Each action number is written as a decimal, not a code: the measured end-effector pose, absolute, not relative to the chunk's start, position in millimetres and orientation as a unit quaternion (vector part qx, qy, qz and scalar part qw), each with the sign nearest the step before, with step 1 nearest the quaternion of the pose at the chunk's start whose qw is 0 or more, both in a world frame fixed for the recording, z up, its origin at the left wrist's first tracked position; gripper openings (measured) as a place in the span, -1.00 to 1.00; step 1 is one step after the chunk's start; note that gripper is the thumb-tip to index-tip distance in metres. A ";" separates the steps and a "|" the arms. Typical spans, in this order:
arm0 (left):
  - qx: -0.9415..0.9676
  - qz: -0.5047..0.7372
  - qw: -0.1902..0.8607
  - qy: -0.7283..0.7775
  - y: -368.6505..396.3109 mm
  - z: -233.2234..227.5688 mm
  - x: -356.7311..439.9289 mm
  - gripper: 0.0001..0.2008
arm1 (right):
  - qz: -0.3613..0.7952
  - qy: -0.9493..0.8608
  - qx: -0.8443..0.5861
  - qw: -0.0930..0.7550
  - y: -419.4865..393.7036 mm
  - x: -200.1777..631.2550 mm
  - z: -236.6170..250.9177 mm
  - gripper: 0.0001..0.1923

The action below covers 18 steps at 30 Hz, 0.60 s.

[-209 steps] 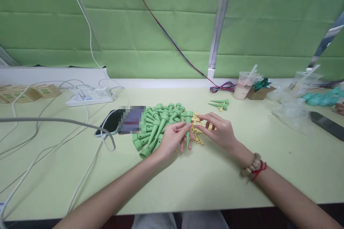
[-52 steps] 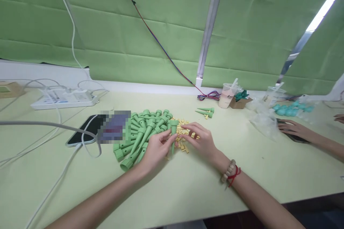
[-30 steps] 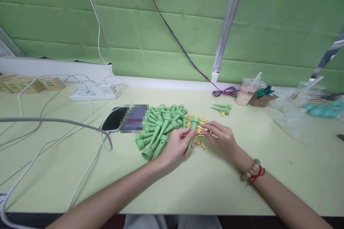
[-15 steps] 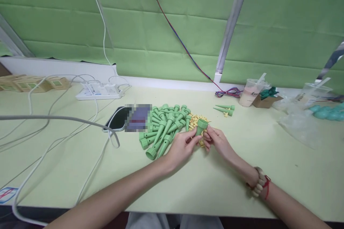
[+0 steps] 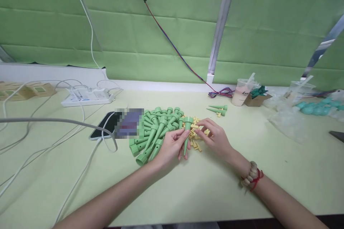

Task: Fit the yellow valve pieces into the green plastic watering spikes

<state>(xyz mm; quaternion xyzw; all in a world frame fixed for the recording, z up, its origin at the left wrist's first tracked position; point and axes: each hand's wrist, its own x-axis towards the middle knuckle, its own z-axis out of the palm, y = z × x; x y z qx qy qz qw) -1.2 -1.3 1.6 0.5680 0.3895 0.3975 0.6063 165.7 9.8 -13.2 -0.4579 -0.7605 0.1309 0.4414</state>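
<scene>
At the right edge of the green spike heap (image 5: 161, 123): one green spike (image 5: 187, 126) clamped between thumb and fingers of the left hand (image 5: 172, 146). Held cap up, point down, slightly tilted. Gripped on the stem below the cap, likely to leave the upper end bare for the right hand (image 5: 216, 139). Farther right of the heap, right thumb and forefinger bent, tips close together; cannot tell for certain if pinching anything, against the yellow pieces (image 5: 199, 146) behind. Yellow pieces just beside the heap, presumably for short reaches. Beyond the heap and to its right, pair of spikes (image 5: 220, 112) laid near-parallel, probably apart to avoid mixing. Held spike: plain mid-green, plastic by the look, wide cap, long smooth taper to a narrow tip. Mid-stem partly hidden by fingers.
</scene>
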 end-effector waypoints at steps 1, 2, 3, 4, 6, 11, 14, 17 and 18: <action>0.569 0.395 0.610 0.385 -1.2 2.0 -1.7 -0.61 | 0.105 -0.768 -0.459 0.434 10.6 167.1 -13.0 -0.79; 0.569 0.393 0.614 0.381 -1.3 2.6 -2.1 -0.61 | 0.084 -0.770 -0.463 0.431 11.1 168.3 -12.5 -0.78; 0.570 0.392 0.615 0.379 -1.4 3.3 -2.5 -0.62 | 0.068 -0.768 -0.467 0.432 11.4 169.5 -11.8 -0.77; 0.572 0.393 0.613 0.379 -1.6 4.1 -3.0 -0.62 | 0.057 -0.770 -0.467 0.431 11.7 170.7 -11.0 -0.76; 0.582 0.400 0.595 0.384 -2.0 5.6 -4.2 -0.63 | 0.042 -0.788 -0.447 0.422 12.6 173.6 -9.9 -0.76; 0.633 0.388 0.531 0.409 -1.7 3.7 -7.4 -0.65 | -0.010 -0.850 -0.383 0.363 17.7 180.2 -11.2 -0.77; 0.641 0.363 0.540 0.408 -2.1 -1.6 -6.9 -0.61 | -0.021 -0.858 -0.380 0.344 18.7 180.3 -11.9 -0.75; 0.633 0.354 0.547 0.419 -3.3 -6.7 -5.8 -0.62 | -0.006 -0.862 -0.384 0.332 17.5 178.1 -11.8 -0.75; 0.639 0.354 0.538 0.420 -3.7 -7.9 -5.7 -0.60 | 0.000 -0.864 -0.383 0.325 16.8 177.1 -11.8 -0.74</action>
